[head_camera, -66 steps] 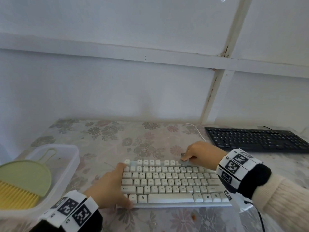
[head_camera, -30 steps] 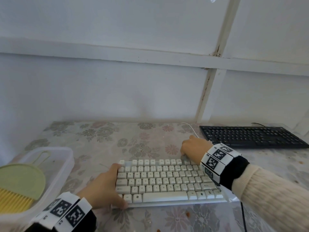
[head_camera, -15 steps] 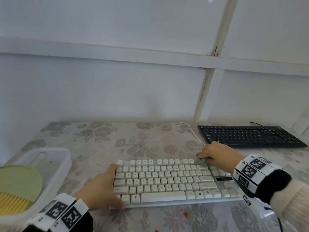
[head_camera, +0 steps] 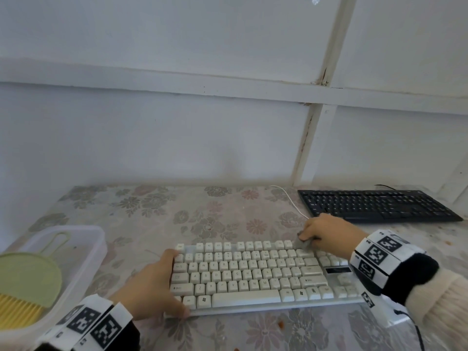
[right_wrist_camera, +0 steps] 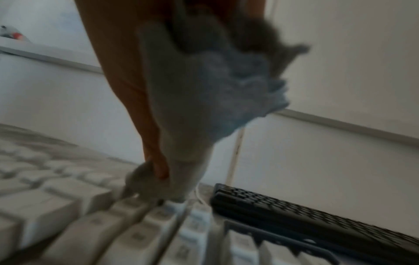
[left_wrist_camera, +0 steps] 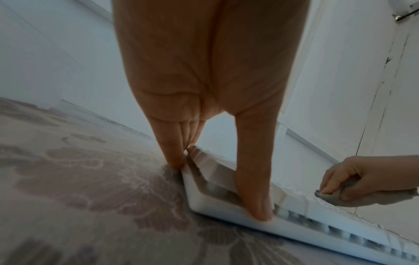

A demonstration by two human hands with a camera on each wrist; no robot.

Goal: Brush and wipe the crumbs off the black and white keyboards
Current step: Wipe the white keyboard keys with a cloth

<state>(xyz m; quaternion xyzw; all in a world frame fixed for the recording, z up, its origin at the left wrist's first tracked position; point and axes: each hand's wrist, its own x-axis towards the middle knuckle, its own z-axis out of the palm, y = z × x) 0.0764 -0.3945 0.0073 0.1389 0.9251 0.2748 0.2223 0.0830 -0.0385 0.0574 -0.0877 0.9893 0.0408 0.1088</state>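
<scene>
White keyboard [head_camera: 255, 272] braced, right hand [head_camera: 329, 235] bunching cloth [head_camera: 302, 243]

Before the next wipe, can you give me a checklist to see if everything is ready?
1. Cloth held in right hand: ok.
2. Cloth touching the white keyboard at its back row: ok.
3. Left hand steadying the keyboard's left end: ok.
4. White keys free of crumbs: cannot tell, too small to see.
5. Table near the front edge clean: not ok, an orange crumb lies there.
6. Black keyboard out of the way: ok, it sits apart, behind the right hand.
</scene>
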